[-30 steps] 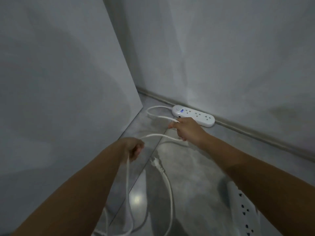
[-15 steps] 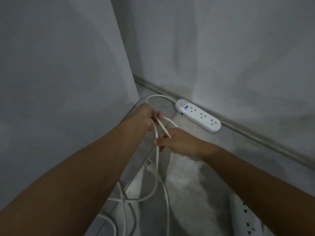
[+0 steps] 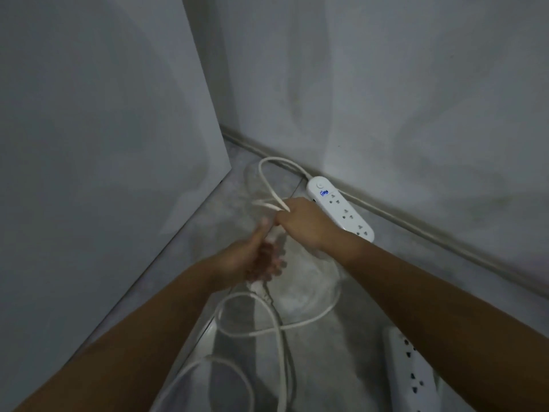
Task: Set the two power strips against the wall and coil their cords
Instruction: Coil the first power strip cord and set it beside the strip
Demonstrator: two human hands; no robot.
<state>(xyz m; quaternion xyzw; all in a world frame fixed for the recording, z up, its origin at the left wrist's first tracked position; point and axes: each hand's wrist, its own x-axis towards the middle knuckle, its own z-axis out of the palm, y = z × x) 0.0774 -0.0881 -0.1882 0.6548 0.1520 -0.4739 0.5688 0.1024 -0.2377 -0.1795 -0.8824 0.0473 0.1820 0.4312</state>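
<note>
A pale wall (image 3: 386,84) meets the grey floor (image 3: 401,292), where one power strip (image 3: 341,209) lies along the baseboard and a second strip (image 3: 411,373) sits nearer. The white cord (image 3: 267,325) loops loosely below; the right hand (image 3: 300,221) grips it, while the blurred left hand (image 3: 255,260) hangs spread, fingers released.

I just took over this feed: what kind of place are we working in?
Probably a bare indoor room corner, at floor level: plain grey walls meet a polished grey floor with a skirting strip. No furniture shows, only two power strips and loose cord.
</note>
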